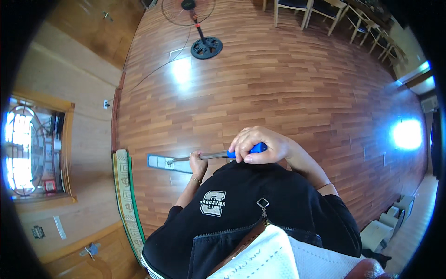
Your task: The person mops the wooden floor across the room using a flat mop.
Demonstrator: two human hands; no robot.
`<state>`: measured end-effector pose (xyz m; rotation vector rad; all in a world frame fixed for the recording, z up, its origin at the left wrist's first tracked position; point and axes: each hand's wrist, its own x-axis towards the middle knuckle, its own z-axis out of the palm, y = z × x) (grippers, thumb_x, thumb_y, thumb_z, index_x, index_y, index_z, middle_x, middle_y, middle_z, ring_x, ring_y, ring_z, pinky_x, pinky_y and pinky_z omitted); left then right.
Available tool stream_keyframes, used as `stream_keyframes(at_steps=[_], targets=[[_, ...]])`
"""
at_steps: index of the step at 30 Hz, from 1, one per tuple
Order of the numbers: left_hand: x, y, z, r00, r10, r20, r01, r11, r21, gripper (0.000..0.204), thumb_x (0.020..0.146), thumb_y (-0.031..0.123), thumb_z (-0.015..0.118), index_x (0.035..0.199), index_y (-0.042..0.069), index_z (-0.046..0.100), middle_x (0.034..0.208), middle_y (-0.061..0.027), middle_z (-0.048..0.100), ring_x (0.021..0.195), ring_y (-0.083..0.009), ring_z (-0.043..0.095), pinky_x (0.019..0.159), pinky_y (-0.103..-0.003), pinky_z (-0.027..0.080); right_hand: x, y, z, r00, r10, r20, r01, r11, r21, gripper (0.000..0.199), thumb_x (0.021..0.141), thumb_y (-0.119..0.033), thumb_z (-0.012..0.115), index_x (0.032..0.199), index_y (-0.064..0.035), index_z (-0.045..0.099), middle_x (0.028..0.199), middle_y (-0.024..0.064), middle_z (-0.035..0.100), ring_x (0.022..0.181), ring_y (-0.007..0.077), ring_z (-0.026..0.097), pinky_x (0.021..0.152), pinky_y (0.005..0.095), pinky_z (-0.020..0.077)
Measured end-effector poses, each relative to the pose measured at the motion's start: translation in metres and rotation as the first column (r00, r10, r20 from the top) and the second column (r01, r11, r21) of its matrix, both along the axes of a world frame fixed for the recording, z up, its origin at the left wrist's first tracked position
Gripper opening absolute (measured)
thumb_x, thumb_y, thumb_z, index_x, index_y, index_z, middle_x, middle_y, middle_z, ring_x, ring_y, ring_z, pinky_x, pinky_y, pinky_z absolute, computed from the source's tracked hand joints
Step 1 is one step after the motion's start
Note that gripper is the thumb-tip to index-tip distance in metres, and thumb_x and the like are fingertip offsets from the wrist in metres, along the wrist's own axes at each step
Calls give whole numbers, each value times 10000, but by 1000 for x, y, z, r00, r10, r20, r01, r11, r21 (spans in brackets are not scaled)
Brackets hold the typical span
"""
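Observation:
A flat mop with a long metal pole [213, 156] lies across the front of my body. Around the blue grip [258, 148] at its upper end, my right hand [258, 143] is closed. Lower on the pole, my left hand [199, 162] is wrapped round the metal. The flat mop head [160, 162], pale with a blue edge, rests on the wooden floor [260, 97] to the left of my left hand. Part of that head is hidden behind my left hand and wrist.
A standing fan [206, 48] is at the far side, its cord [155, 72] running to a wall outlet [106, 104]. A patterned mat [125, 195] lies along the left wall. Wooden chairs [327, 14] line the far right. Grey boxy objects [378, 232] stand at the near right.

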<state>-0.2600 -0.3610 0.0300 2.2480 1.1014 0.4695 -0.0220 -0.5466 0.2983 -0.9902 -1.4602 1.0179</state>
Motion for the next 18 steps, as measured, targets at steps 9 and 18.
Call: stream_keyframes(at_steps=[9, 18], targets=[[146, -49, 37, 867, -409, 285, 442, 895, -63, 159, 734, 82, 722, 709, 24, 577, 703, -132, 590, 724, -317, 566, 662, -406, 442, 15, -85, 55, 987, -51, 153, 0, 947, 320, 269, 725, -179, 712, 571, -79, 516, 598, 61, 571, 661, 277, 626, 643, 383, 444], [237, -54, 11, 712, -113, 693, 687, 318, -654, 236, 750, 62, 778, 879, 42, 582, 800, -59, 577, 698, -157, 529, 654, -305, 448, 0, -79, 48, 963, -144, 227, 11, 865, 502, 396, 748, -350, 797, 634, -101, 511, 593, 52, 530, 564, 280, 552, 545, 382, 411]])
